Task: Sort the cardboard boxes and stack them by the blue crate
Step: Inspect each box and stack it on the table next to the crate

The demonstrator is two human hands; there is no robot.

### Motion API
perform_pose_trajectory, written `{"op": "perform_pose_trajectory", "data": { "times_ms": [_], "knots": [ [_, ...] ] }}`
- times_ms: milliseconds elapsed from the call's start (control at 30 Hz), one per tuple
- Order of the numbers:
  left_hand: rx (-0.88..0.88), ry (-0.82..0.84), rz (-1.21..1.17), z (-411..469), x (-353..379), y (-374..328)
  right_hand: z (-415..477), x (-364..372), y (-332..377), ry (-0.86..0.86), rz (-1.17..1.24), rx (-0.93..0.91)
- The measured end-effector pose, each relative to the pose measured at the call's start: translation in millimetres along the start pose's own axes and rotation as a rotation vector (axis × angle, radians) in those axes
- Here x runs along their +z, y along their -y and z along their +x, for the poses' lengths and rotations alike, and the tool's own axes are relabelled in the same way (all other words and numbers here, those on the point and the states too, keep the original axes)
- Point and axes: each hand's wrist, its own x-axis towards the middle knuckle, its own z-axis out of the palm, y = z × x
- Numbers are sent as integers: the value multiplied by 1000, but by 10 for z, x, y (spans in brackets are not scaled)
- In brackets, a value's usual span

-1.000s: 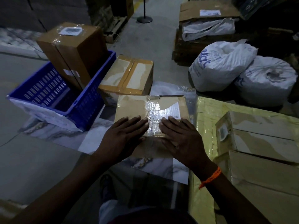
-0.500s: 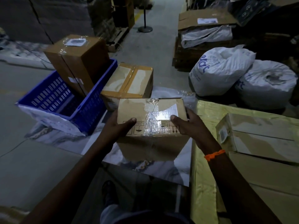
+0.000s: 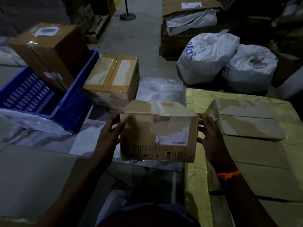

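Note:
A taped cardboard box with a white label and printed symbols along its lower edge is held up in front of me, its labelled face tipped toward the camera. My left hand grips its left side and my right hand grips its right side. Behind it, a flat taped box sits on the floor beside the blue crate. A tall brown box stands tilted inside the crate.
Yellow-wrapped cartons with a small box on top fill the right side. Two white sacks lie behind them, and pallets with flattened cardboard stand further back. A post base stands on the aisle floor. Plastic sheets lie under the crate.
The hands went from lying flat on the box's top to gripping its sides. The box has been lifted and rotated, so its labelled face now turns toward me.

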Motion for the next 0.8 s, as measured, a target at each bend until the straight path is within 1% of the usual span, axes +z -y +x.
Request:
{"op": "perform_pose_trajectory", "data": {
  "times_ms": [67, 133, 200, 300, 400, 533, 600, 700, 800],
  "knots": [
    [-131, -6, 9, -7, 0, 55, -110, -10, -97, -50, 65, 133],
    [-276, 55, 61, 4, -28, 141, -197, 38, -199, -50, 38, 271],
    [-369, 121, 53, 2, -36, 232, -255, 73, -349, -44, 3, 321],
    [-446, 123, -13, -22, -54, 404, -303, 65, -540, -73, 8, 359],
    [-469, 110, 6, -52, -95, 601, -309, 31, -710, -65, -36, 372],
    [-469, 98, 32, -5, -131, 648, -238, 15, -814, -95, -90, 363],
    [-430, 94, 76, 73, -115, 637, -123, 34, -819, -98, -131, 326],
    [-328, 71, 129, 285, -30, 567, 142, 134, -696, -90, -169, 221],
    [-267, 105, 160, 544, 132, 401, 451, 269, -516, -59, -204, 213]
  ]
}}
